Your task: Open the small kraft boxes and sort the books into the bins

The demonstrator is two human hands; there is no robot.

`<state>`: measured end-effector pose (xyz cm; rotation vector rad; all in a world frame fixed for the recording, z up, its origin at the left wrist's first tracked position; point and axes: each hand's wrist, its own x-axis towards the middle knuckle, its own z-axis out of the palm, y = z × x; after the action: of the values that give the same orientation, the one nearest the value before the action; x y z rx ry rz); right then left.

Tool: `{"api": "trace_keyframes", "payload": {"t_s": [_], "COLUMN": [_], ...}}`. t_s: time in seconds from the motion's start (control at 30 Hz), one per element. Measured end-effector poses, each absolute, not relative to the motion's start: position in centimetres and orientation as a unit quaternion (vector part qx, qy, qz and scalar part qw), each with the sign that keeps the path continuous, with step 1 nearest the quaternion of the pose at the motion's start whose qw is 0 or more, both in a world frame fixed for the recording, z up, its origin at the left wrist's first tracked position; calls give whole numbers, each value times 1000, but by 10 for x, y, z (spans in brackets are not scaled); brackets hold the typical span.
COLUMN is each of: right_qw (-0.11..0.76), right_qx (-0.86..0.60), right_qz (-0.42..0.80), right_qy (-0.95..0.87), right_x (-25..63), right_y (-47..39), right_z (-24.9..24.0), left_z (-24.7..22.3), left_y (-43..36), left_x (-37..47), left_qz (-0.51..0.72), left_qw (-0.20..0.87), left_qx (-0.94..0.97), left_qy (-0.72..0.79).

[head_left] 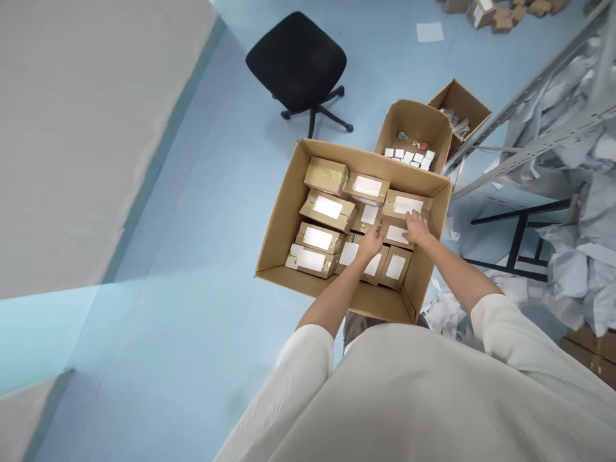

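Observation:
A large open cardboard carton (276, 221) stands in front of me, holding several small taped brown boxes with white labels. My left hand (371, 244) is over the middle of the carton, its fingers curled together; what they hold, if anything, I cannot make out. Close by it lies a small box (368, 213), partly hidden. On the right side, my right hand (416, 228) rests with fingers apart on a labelled box (395, 202) and at the edge of the box below it (394, 234).
Behind the carton stand a second box (409, 119) with small white packs and another open box (457, 99). A black swivel chair (298, 61) is at the far side. A metal rack (529, 151) with grey plastic parcels (568, 263) lines the right.

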<state>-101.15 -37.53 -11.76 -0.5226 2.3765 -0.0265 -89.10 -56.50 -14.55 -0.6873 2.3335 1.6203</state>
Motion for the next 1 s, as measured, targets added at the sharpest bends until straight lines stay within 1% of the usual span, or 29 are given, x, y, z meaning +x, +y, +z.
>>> {"api": "trace_keyframes", "payload": {"t_s": [0.23,0.37,0.5,0.63,0.77,0.87,1.0], "right_qw": [374,391,386,356,321,304,317], "right_qx": [-220,-225,-246,-264,-285,-290,-269], "right_qz": [31,54,77,85,82,82,83], "right_qy": [901,891,886,892,899,903,906], "right_x": [-1070,-1094,-1105,-1104,-1097,-1083,-1051], "right_y": [-383,-381,-378,-379,-380,-380,-389], "right_z": [-188,-213,-227,-227,-216,-201,-169], "left_z": [-192,-206,-214,-216,-216,-213,-201], "left_y": [-552,-543,-541,-545,-554,-559,-562], "left_x": [-928,-926,-918,-910,-900,-892,-885], "left_qz": [533,528,538,547,556,564,561], "left_qw": [127,130,125,130,142,147,166], "left_qx": [-260,-258,-252,-256,-256,-255,-276], "left_qy": [795,799,795,786,778,771,763]}}
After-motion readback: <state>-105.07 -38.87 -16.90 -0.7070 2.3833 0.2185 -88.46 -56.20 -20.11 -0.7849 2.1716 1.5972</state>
